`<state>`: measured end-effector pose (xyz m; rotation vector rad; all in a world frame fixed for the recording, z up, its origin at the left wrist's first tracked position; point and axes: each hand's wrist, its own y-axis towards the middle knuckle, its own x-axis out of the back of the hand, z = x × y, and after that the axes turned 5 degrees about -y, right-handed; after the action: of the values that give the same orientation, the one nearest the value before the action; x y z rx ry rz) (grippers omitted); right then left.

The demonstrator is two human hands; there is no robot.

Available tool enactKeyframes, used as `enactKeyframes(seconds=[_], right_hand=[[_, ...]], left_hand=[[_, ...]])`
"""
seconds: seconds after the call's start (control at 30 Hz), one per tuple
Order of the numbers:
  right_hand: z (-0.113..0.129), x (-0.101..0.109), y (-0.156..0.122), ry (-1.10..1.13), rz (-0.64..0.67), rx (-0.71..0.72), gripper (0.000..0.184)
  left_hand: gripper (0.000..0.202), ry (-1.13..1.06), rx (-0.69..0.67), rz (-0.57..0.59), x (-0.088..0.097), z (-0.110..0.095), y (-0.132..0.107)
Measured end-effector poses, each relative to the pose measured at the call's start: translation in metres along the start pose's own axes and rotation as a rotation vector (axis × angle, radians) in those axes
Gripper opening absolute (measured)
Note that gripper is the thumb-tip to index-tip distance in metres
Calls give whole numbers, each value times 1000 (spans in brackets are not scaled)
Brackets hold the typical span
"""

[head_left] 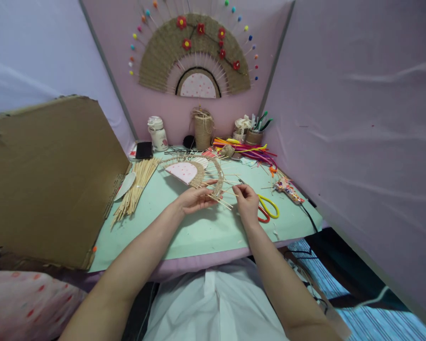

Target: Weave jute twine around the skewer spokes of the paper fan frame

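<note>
Over the middle of the table, my left hand (pixel 200 198) is closed around the lower edge of a small fan frame (pixel 218 177). The frame has thin sticks spreading outward, a curved band of twine woven through them, and a half-round base (pixel 182 171) in pink spotted covering with a burlap-like rim. My right hand (pixel 246 201) is beside the frame's right side, thumb and fingers pinched together near the stick ends. What lies in that pinch is too small to make out. Scissors (pixel 269 207) with yellow and red handles lie just right of my right hand.
A bundle of thin sticks (pixel 137 189) and a white oval piece (pixel 125 185) lie left, by a large cardboard sheet (pixel 49 180). Pipe cleaners (pixel 250 149), a twine roll (pixel 202 130) and a white jar (pixel 158 134) stand behind. A glue gun (pixel 288 189) is right; a large finished fan (pixel 195 52) hangs above.
</note>
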<state>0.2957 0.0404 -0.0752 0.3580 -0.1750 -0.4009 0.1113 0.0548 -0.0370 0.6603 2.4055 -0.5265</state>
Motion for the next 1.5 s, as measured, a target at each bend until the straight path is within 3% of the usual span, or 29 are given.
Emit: enactKeyframes(seconds=[0.3, 0.47, 0.6, 0.73, 1.0, 1.33, 1.5], right_hand=[[3, 5, 0, -94, -150, 194, 19], [-6, 3, 6, -18, 37, -8, 21], [-10, 2, 10, 195, 165, -278, 26], [-8, 2, 11, 394, 247, -417, 27], [-11, -8, 6, 298, 202, -363, 26], [-2, -19, 4, 544, 270, -558, 32], [-8, -25, 3, 399, 326, -489, 32]], left_hand=[[50, 141, 23, -71, 5, -13, -6], [44, 198, 64, -83, 11, -21, -11], [36, 141, 73, -38, 11, -22, -11], [35, 76, 72, -19, 10, -21, -12], [41, -14, 50, -42, -3, 1, -21], [41, -283, -29, -180, -17, 35, -19], [18, -455, -68, -230, -21, 38, -19]])
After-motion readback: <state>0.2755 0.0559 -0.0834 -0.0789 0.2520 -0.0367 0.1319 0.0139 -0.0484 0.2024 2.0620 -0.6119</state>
